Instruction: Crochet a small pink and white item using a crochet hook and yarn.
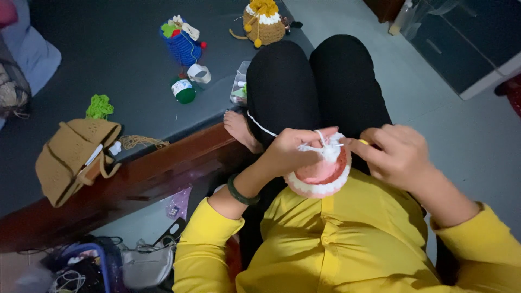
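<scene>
- Head view: my left hand point(290, 152) pinches the pink-and-white crochet piece point(321, 172), fingers closed on its top edge, over my lap.
- My right hand point(399, 154) is curled tight around a hook point(362, 142); only its yellow tip shows, at the white yarn point(325, 142).
- Doing it well, I judge: keep yarn tension even, hold the piece steady near the working stitch.
- Tan bag point(73, 157) and green yarn ball point(184, 91) sit well apart, left.
</scene>
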